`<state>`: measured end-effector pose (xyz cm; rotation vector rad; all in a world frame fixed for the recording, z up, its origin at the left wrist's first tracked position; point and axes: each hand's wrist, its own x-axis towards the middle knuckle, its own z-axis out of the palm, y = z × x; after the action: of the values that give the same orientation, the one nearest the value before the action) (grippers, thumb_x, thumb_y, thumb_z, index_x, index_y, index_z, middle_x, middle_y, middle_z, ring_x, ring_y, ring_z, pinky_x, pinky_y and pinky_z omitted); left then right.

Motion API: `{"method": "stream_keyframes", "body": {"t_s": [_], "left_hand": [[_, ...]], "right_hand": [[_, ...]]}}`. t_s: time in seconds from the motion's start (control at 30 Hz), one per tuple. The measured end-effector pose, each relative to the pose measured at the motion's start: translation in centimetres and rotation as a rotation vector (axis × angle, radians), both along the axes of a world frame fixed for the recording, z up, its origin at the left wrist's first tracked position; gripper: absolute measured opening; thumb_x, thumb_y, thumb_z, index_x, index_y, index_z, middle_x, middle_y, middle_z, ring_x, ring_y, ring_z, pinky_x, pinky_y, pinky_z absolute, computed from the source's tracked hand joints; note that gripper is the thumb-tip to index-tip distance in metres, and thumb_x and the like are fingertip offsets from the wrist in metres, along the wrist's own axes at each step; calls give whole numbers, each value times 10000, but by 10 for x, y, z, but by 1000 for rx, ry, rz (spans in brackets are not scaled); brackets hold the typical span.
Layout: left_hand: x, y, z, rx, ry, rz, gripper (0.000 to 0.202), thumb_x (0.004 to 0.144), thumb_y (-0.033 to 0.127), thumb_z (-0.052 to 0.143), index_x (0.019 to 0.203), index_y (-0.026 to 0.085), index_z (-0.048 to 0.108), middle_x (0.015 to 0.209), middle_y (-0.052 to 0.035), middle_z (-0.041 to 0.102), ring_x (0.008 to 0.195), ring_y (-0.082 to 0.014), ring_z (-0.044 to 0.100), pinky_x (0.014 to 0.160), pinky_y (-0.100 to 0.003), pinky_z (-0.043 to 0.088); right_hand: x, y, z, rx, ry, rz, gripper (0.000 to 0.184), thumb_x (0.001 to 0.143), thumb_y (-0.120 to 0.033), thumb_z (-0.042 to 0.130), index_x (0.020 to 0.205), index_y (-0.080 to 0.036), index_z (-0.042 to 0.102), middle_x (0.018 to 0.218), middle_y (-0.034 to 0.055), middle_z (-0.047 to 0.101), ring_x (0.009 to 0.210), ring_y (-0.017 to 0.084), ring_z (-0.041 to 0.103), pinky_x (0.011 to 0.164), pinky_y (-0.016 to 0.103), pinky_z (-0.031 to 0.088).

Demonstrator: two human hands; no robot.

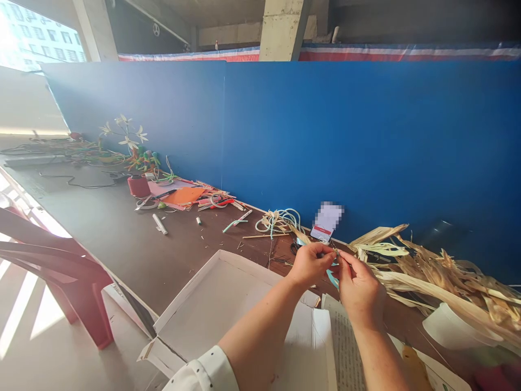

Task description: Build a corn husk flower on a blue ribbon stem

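My left hand (311, 264) and my right hand (362, 288) meet over the table, fingertips pinched together and nearly touching. A light-blue strip (332, 279) hangs in a curve just below the pinch, between the two hands. Fingers cover most of what they grip, so its full shape is hidden. Under my forearms lies an open white cardboard box (220, 304). Beside it, below my right hand, is a printed sheet (345, 336). Black-handled scissors (295, 248) lie partly behind my left hand.
Dried corn husks (439, 271) and a white paper cup (458, 326) are at the right. A phone (325, 221) leans on the blue partition (366, 136). Coiled pale cord (285, 217), a red thread spool (139, 186) and orange paper (185, 196) lie leftward. A red chair (81, 277) stands at left.
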<state>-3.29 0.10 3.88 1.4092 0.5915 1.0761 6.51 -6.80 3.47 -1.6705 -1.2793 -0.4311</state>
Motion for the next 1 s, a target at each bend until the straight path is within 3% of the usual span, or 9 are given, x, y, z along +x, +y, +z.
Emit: {"method": "stream_keyframes", "body": {"t_s": [0.27,0.67,1.0], "left_hand": [[3,0,-3,-64,-36,-46,185,752,304,600,838,144,638,594,27,547,426,-62,454,416,-183,366],[4,2,-4,-85,-145,20,150,680,270,649,701,123,628,619,5,576,558,-88,525,537,-203,426],[2,2,0,-118,-170,-6,172,687,293,659,668,132,602,565,15,564,499,-74,491,489,-188,391]], "right_hand": [[-2,0,2,15,-26,17,372,884,-425,455,1023,-184,701,890,97,715,743,222,659,626,310,465],[-7,0,4,67,-145,13,365,898,-391,462,1059,-159,694,906,87,715,768,214,665,648,292,465],[-6,1,4,102,-106,95,295,888,-339,512,1040,-170,700,920,66,715,795,187,666,684,262,481]]}}
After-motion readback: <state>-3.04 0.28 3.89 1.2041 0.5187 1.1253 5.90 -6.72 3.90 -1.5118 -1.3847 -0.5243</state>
